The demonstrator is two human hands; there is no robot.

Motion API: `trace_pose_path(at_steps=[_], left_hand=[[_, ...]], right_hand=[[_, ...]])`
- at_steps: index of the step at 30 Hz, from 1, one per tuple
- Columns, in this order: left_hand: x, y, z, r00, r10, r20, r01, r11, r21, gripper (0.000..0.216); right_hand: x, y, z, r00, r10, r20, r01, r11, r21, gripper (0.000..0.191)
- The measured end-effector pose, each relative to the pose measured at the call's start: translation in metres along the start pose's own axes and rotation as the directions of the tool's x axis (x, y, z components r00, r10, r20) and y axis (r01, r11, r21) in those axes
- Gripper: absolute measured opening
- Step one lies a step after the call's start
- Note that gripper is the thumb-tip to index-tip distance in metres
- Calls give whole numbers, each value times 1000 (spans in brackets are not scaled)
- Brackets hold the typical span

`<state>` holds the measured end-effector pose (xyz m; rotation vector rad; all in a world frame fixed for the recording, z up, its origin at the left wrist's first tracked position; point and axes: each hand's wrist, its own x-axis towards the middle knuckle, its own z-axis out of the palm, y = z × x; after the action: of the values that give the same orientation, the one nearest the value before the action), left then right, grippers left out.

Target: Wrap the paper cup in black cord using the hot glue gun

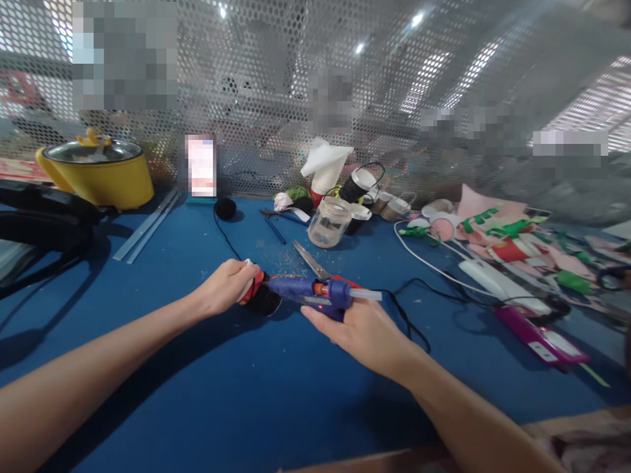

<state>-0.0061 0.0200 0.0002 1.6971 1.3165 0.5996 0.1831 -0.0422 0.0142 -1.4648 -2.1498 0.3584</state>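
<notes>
In my left hand [231, 284] is a small red-and-black object [263, 301], its fingers closed around the red part; the kind of object cannot be made out. Black yarn runs from near this hand up to a ball of black yarn [225, 209]. My right hand [367, 332] grips a blue hot glue gun [310, 291], with a glue stick [365, 295] poking from its back and a small red light glowing. The gun's nozzle points left, close to the black part of the held object. Just behind the gun, scissors [311, 260] with red handles lie partly hidden.
A clear jar [329, 223], paper cups and pliers [270, 220] stand or lie at the back. Left are a yellow pot [98, 172], a lit phone [202, 167] and clear glue sticks [148, 226]. Right, paper scraps, a white power strip [503, 286] and a purple tool [542, 336] crowd the table.
</notes>
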Motion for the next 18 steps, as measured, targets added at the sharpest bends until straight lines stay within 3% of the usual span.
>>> trace_pose_path(at_steps=[18], left_hand=[[-1, 0, 1, 1000, -9, 13, 9, 999, -34, 31]], right_hand=[[2, -2, -3, 1000, 25, -4, -25, 998, 63, 19]])
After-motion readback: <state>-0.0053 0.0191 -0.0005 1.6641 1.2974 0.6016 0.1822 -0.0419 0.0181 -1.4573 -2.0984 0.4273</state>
